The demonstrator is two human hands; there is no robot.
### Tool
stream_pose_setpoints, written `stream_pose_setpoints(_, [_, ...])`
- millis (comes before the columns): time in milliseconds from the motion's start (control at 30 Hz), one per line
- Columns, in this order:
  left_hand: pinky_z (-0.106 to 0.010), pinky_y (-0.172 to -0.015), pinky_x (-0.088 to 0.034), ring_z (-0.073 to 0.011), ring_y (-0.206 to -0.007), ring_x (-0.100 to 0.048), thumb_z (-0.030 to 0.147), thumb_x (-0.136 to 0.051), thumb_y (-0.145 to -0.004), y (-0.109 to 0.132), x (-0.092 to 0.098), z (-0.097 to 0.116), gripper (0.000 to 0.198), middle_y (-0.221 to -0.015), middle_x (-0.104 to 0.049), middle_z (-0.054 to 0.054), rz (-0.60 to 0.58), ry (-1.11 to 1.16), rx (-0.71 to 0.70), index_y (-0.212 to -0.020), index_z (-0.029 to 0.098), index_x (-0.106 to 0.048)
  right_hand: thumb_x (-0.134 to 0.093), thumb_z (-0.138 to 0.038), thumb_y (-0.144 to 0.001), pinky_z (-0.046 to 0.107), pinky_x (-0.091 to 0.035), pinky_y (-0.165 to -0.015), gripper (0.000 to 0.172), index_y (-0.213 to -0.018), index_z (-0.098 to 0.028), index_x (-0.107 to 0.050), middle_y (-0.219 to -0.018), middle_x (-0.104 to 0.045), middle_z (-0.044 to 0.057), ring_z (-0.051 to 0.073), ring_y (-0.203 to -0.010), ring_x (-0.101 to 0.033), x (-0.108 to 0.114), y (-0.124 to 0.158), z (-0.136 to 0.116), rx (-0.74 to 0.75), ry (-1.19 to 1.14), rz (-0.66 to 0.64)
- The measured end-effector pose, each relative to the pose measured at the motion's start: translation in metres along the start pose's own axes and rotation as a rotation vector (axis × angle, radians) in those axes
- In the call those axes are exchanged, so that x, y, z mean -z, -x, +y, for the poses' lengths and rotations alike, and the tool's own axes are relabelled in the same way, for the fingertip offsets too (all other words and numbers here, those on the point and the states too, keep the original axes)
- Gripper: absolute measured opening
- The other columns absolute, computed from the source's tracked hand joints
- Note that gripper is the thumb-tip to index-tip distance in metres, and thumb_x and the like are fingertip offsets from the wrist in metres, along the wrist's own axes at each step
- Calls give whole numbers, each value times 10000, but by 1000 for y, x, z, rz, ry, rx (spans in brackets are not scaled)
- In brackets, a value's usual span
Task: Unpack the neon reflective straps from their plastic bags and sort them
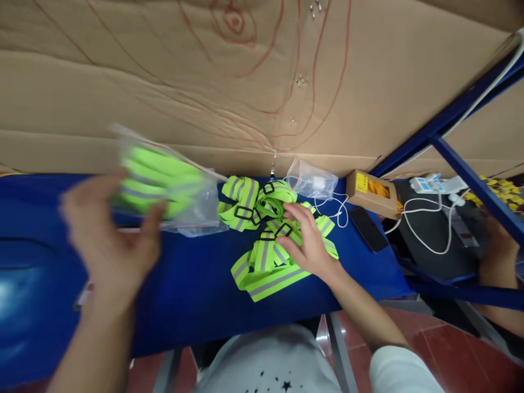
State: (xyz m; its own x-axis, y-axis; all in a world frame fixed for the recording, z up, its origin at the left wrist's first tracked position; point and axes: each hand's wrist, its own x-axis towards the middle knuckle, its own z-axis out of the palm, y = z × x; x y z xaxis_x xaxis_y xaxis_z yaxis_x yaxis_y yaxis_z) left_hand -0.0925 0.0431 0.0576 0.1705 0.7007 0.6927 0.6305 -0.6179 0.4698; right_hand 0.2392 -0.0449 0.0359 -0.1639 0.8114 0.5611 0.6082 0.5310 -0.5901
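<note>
Green straps (264, 256) in a heap under the right grip (309, 245)

The blue table (196, 295) runs across the frame. Its near edge slants along the bottom, just past the person's tummy. At the back it meets a big brown cardboard wall (164, 98), so things stop there. On the right, a blue bar (478, 186) slants down, and part of another person's arm (497, 267) shows behind it. The widest bare blue is at the left and bottom middle, so there is room to move there.

The straps lie in the middle of the frame. The right grip is right over them, with thumb and fingers spread apart and not closed. The left grip (110, 224) is in the left half, at the near left end of a clear bag (167, 183) with more green straps in it. It is blurry, so I cannot tell if the fingers are closed on the bag.

The straps are flat, bright cloth with a shiny gray stripe. Some are rolled up round, and one makes a loose loop in front. They have black buckles (244, 213). The bag is thin, see-through plastic with a red line near its top. A brown box (370, 192) and a flat black phone (369, 229) sit to the right.
</note>
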Motion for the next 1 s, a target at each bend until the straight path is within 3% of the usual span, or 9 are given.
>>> stream_pose_setpoints(33, [-595,-1183,-390,-337,-1344,-530,319,-760,-910,1,-12,19,682,-1450,-588,-29,-38,-20,-123,-1528,379,-479,-639,-375,-1002,460,-561,-999,650,-1577,-278,-351,-1429,-560,153,265,-1196,-625,-3,-3,-1,-13,-51,41])
stream_pose_setpoints(100, [-471,-1085,-532,-273,-1262,-621,253,-703,-960,6,-38,46,565,-1388,-638,-56,-306,120,-235,-1490,333,-523,-640,-370,-1002,423,-578,-926,521,-1490,-288,-479,-1293,-624,114,234,-1072,-651,-9,-7,0,-49,-149,109])
stream_pose_setpoints(200, [-423,-1099,-537,-248,-1300,-610,214,-650,-992,22,-71,58,524,-1389,-625,-99,-374,250,-186,-1489,290,-500,-614,-306,-1019,339,-577,-799,211,-1221,-283,-673,-1027,-692,41,182,-905,-670,-11,-5,6,-185,-290,138])
stream_pose_setpoints(300, [-442,-1096,-525,-262,-1303,-603,203,-650,-989,41,-90,50,545,-1384,-624,-123,-332,225,-193,-1501,275,-478,-652,-318,-996,329,-577,-779,199,-1183,-263,-694,-1028,-711,42,178,-886,-683,-10,3,14,-264,-344,87])
stream_pose_setpoints(433, [-493,-1082,-495,-311,-1333,-571,182,-674,-948,55,-95,53,472,-1405,-590,-160,-221,97,-187,-1399,247,-551,-702,-291,-958,351,-575,-848,196,-1141,-248,-754,-1086,-709,66,202,-976,-684,-11,7,15,-219,-147,88])
stream_pose_setpoints(567, [-400,-897,-539,-238,-1036,-686,130,-697,-848,61,-92,73,278,-1114,-687,-95,-62,177,-238,-1103,223,-638,-609,-359,-1020,328,-591,-758,224,-1136,-258,-772,-975,-760,44,185,-851,-718,-15,10,8,-446,-352,30])
stream_pose_setpoints(733, [-288,-634,-495,-146,-655,-640,296,-743,-895,64,-91,87,158,-767,-697,0,-134,393,-258,-922,201,-619,-783,-434,-894,307,-603,-660,259,-1067,-243,-748,-851,-789,17,168,-692,-727,-27,22,3,-619,-809,-140])
stream_pose_setpoints(867, [-296,-620,-477,-148,-631,-627,406,-773,-900,68,-93,84,271,-732,-696,-6,-130,393,-213,-863,200,-602,-835,-394,-848,290,-615,-657,177,-928,-246,-782,-876,-801,18,163,-713,-744,-36,30,5,-684,-891,-128])
stream_pose_setpoints(1000, [-309,-594,-426,-148,-595,-602,457,-767,-896,75,-97,81,319,-687,-673,0,-122,371,-189,-803,210,-588,-821,-370,-862,281,-611,-637,128,-861,-245,-798,-846,-793,25,174,-731,-748,-40,27,6,-597,-864,-164])
